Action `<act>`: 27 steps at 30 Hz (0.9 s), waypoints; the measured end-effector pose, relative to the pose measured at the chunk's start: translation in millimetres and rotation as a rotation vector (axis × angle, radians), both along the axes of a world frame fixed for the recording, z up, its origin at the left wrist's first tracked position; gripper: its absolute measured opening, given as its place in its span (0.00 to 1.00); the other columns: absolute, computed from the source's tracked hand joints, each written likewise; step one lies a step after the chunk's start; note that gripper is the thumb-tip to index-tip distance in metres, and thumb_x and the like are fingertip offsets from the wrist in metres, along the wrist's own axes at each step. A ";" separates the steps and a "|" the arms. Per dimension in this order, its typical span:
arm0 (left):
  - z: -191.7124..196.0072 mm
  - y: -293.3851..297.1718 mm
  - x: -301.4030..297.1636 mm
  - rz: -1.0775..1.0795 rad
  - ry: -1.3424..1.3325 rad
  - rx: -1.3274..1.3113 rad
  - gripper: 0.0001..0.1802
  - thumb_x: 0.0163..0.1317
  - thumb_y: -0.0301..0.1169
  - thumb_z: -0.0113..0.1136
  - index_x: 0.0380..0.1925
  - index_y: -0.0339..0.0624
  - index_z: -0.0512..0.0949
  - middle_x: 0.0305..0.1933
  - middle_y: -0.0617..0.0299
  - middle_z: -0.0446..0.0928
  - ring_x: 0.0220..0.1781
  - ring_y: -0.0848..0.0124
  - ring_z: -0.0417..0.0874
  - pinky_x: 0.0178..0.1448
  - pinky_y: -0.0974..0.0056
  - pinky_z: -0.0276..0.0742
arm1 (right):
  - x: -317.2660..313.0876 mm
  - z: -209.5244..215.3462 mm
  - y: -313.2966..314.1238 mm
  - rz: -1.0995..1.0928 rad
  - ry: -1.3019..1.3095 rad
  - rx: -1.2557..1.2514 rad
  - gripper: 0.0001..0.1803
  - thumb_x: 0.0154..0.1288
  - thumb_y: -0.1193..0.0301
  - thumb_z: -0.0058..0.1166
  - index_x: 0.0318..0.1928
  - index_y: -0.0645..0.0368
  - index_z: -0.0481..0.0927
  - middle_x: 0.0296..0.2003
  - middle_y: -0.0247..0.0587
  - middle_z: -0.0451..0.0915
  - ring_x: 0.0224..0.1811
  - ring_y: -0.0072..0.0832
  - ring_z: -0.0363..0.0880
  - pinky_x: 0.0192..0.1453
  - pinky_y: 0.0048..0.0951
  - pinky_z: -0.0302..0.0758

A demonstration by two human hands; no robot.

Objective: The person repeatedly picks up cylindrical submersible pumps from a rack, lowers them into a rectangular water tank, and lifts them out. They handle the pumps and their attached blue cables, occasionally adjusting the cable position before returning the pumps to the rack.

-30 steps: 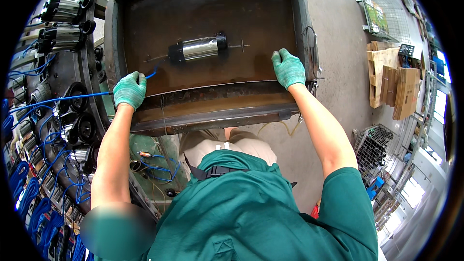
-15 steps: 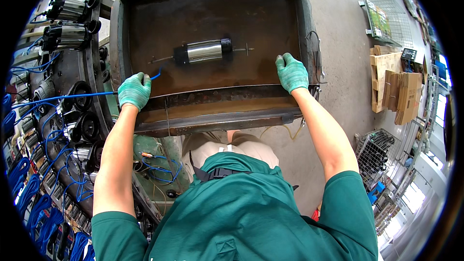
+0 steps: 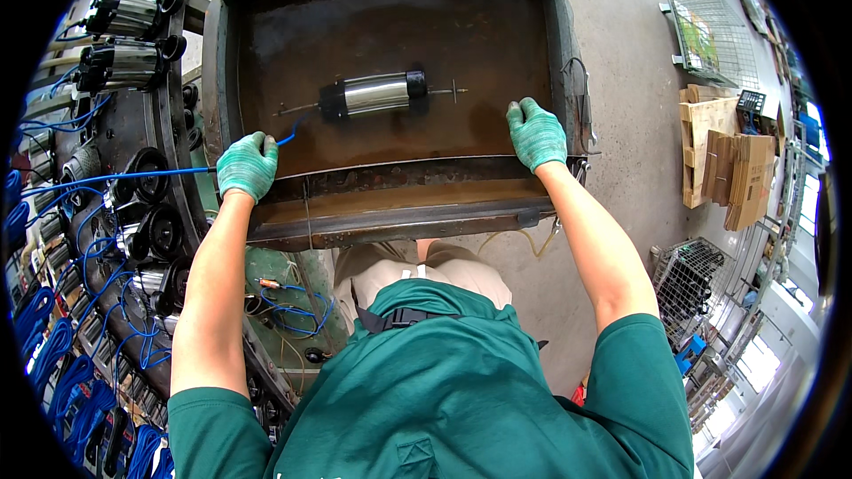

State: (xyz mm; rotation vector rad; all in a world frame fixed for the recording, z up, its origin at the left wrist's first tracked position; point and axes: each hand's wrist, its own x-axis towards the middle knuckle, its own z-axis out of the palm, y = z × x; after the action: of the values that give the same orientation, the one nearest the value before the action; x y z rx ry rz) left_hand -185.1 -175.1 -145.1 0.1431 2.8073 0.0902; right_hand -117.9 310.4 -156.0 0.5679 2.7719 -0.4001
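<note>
A motor-like cylinder [image 3: 376, 93] with a shiny metal body and black ends lies in the brown water of a dark metal tank [image 3: 566, 35]. Thin rods stick out at both its ends, the right one with a small crosspiece. My left hand [image 3: 248, 166], in a green glove, is closed around a blue cable [image 3: 169, 174] at the tank's near left corner. This cable runs from the left, through the hand, toward the cylinder. Over the near right part of the tank, my gloved right hand [image 3: 538, 135] has its fingers curled; anything inside them is hidden.
To the left, a rack [image 3: 169, 89] bears several similar cylinders [image 3: 120, 66] and blue cable coils [image 3: 53, 350]. A wire basket [image 3: 710, 40], flat cardboard [image 3: 750, 173] on a wooden pallet [image 3: 697, 146] and a wire crate [image 3: 688, 288] stand at the right. A thin hose [image 3: 532, 244] hangs below the tank.
</note>
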 end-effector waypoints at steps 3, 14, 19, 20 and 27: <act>-1.4 -1.2 0.7 0.007 0.001 0.005 0.19 0.75 0.46 0.52 0.37 0.45 0.84 0.41 0.46 0.85 0.46 0.43 0.86 0.51 0.43 0.81 | -0.2 1.1 -0.6 0.001 0.000 -0.007 0.22 0.79 0.50 0.44 0.45 0.55 0.81 0.41 0.59 0.86 0.48 0.60 0.85 0.54 0.58 0.80; -2.5 -2.1 1.2 -0.002 0.035 0.046 0.16 0.73 0.44 0.54 0.39 0.44 0.83 0.42 0.46 0.84 0.46 0.43 0.85 0.51 0.43 0.80 | 0.0 1.3 -0.8 -0.004 0.004 0.003 0.22 0.79 0.50 0.44 0.46 0.54 0.81 0.42 0.58 0.87 0.48 0.60 0.85 0.54 0.58 0.80; -5.7 -7.3 3.9 -0.049 0.159 0.132 0.12 0.70 0.40 0.59 0.43 0.45 0.84 0.45 0.50 0.83 0.48 0.45 0.84 0.54 0.44 0.78 | 1.0 -0.3 -1.4 -0.014 0.021 -0.001 0.21 0.79 0.49 0.45 0.46 0.53 0.81 0.41 0.58 0.87 0.48 0.60 0.85 0.52 0.59 0.80; -7.2 -5.0 2.7 -0.078 0.179 0.108 0.12 0.69 0.39 0.59 0.44 0.45 0.84 0.45 0.51 0.83 0.49 0.46 0.84 0.55 0.44 0.78 | 0.8 -0.8 1.1 -0.008 0.029 0.007 0.21 0.79 0.49 0.45 0.45 0.53 0.81 0.41 0.58 0.87 0.48 0.60 0.84 0.52 0.59 0.80; -11.0 -6.8 1.0 -0.158 0.231 0.093 0.17 0.65 0.37 0.63 0.52 0.47 0.83 0.50 0.53 0.82 0.55 0.50 0.82 0.61 0.46 0.74 | 0.6 2.7 -0.1 -0.049 0.019 -0.016 0.21 0.79 0.50 0.45 0.46 0.53 0.81 0.42 0.56 0.87 0.47 0.59 0.85 0.52 0.58 0.80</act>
State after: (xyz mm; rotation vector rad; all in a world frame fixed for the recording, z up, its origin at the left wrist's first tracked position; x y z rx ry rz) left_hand -184.1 -181.9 -156.1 0.4223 3.0092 0.1779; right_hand -117.3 310.3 -153.3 0.6325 2.7743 -0.4406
